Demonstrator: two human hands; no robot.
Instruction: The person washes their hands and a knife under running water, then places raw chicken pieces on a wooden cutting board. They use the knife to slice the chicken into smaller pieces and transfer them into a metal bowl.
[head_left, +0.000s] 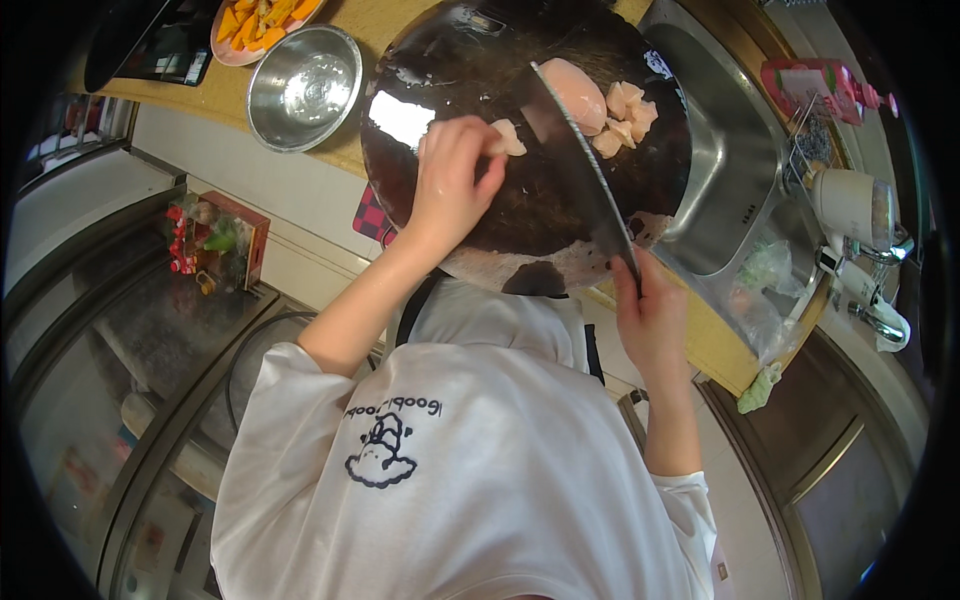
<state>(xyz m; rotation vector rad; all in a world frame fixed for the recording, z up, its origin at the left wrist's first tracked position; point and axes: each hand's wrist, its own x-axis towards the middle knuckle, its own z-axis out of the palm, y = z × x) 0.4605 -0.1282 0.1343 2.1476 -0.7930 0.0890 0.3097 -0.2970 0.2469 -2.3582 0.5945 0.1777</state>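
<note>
My left hand (454, 176) is over the left part of a round, dark, wet chopping board (525, 217), its fingertips closed on a small piece of raw pale meat (509, 138). In my right hand (651, 311), at the board's near right edge, is the handle of a cleaver (585, 165). Its broad blade reaches up across the board, between my left hand and a larger lump of raw meat (576, 96). Several cut meat chunks (630, 116) lie just right of that lump.
A steel bowl (305, 88) stands left of the board, near a plate of orange pieces (255, 30) and a black device (169, 45). On the right are a steel sink (727, 150), a faucet (851, 274), plastic bags (765, 300) and a pink bottle (814, 90).
</note>
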